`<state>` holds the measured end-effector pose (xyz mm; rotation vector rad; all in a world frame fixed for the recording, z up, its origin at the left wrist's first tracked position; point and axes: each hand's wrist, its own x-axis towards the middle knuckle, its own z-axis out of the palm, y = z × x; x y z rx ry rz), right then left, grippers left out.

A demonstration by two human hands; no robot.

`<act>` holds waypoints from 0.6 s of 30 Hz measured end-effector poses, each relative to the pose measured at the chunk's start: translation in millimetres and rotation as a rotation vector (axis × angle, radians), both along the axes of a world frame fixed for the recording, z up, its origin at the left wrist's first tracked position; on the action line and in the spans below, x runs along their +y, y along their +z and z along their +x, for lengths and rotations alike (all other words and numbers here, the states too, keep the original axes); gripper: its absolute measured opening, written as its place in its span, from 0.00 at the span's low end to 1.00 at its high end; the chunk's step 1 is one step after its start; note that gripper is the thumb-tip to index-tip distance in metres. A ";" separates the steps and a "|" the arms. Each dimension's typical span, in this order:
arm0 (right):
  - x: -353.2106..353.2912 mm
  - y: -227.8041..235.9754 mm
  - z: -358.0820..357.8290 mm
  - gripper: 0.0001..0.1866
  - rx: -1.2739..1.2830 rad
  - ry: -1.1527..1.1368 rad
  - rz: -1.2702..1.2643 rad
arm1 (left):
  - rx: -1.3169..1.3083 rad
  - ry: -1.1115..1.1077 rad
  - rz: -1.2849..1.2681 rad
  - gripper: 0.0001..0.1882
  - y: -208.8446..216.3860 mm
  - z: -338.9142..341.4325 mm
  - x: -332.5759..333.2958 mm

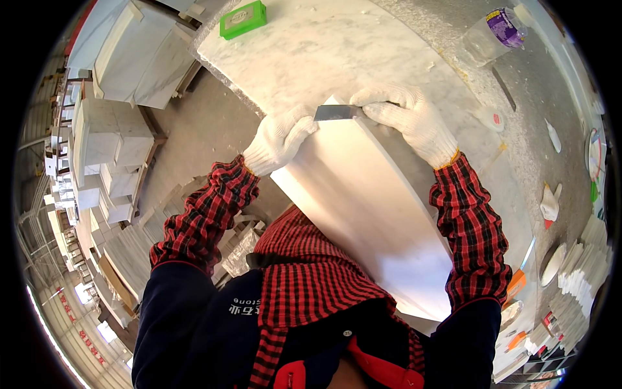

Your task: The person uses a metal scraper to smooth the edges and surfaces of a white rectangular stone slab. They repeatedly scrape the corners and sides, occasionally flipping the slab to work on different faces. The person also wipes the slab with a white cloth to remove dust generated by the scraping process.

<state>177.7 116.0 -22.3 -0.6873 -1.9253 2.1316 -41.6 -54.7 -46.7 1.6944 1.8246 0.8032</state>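
Note:
A long white marble slab (369, 194) slants from beside my body up to the middle of the view, partly over a pale marble work surface. Across its far end lies a small dark grey rectangular sheet (334, 113), its kind unclear. In a white knitted glove, my left hand (280, 139) is closed at the sheet's left end, beside the slab's edge. My right hand (411, 120), gloved alike, pinches at the sheet's right end with fingers bent over the slab's corner. The fingertips' exact grip is partly hidden.
A green box (243, 20) sits on the far part of the marble work surface (311, 45). At right are a clear bottle (495, 35), a white tube (553, 135) and stacked thin strips (583, 272). Large marble slabs (136, 58) stand at left beyond the floor gap.

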 end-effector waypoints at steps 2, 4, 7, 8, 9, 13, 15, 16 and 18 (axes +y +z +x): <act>-1.4 -0.8 2.0 0.12 0.058 0.004 0.019 | -0.019 -0.007 0.007 0.11 0.8 0.4 -0.2; -6.7 1.4 9.7 0.12 0.025 -0.024 0.005 | -0.068 -0.003 -0.019 0.11 1.8 1.0 0.3; -8.9 -0.8 21.6 0.12 -0.015 -0.033 -0.021 | -0.010 -0.063 -0.004 0.11 -0.8 -2.6 1.3; -9.1 -1.6 23.5 0.12 -0.026 -0.030 -0.031 | -0.020 -0.050 -0.015 0.11 0.0 -2.4 0.7; -8.9 -1.5 23.2 0.12 -0.023 -0.022 -0.025 | -0.030 -0.037 -0.027 0.12 1.3 -2.0 -0.2; -6.6 -6.2 5.5 0.13 0.013 -0.083 -0.040 | -0.015 0.007 -0.090 0.13 -1.1 -2.3 -0.5; -7.7 -10.7 -13.3 0.13 0.055 -0.123 -0.051 | -0.018 -0.010 -0.013 0.13 -2.0 -1.6 0.8; -7.0 -12.9 -22.2 0.14 0.084 -0.128 -0.045 | -0.019 -0.018 0.029 0.13 -2.0 -1.6 2.3; -6.3 -13.9 -25.4 0.13 0.113 -0.130 -0.040 | -0.039 -0.035 0.030 0.13 1.4 -0.8 5.1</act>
